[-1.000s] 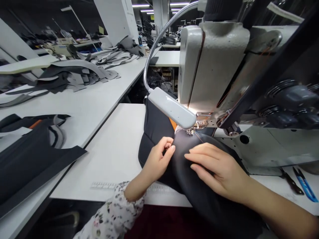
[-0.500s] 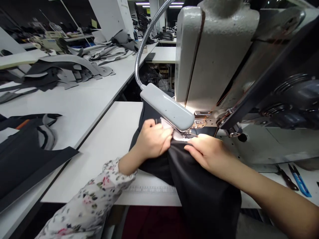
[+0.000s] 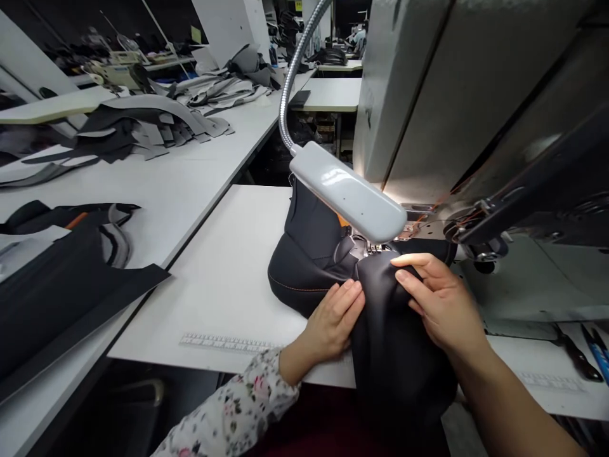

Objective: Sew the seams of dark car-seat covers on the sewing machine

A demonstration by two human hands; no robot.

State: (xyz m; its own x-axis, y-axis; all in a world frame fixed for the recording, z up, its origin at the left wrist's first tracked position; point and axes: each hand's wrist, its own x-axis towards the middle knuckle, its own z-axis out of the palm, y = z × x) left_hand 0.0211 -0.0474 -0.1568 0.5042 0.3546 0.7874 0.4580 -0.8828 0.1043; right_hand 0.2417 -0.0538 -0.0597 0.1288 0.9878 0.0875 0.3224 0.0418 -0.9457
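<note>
Black material (image 3: 304, 254) with an orange seam line lies under the sewing machine (image 3: 404, 95) and hangs over the table's front edge. My left hand (image 3: 335, 320) rests flat on it, fingers together and stretched out, just in front of the needle area. To the right, my right hand (image 3: 435, 295) pinches a fold of the material between thumb and forefinger. The presser foot (image 3: 375, 249) shows partly below a grey lamp head (image 3: 349, 190), which hides some of the needle area.
A ruler strip (image 3: 228, 343) runs along the table's front. Dark cut pieces (image 3: 61, 298) lie on the left table, with grey pieces (image 3: 143, 120) piled behind. A brown-handled tool (image 3: 578, 358) and blue snips (image 3: 598, 352) lie at the right.
My left hand has let go of its bunched grip and now lies flat, lower down. More of the black material shows left of the needle. The camera view has shifted.
</note>
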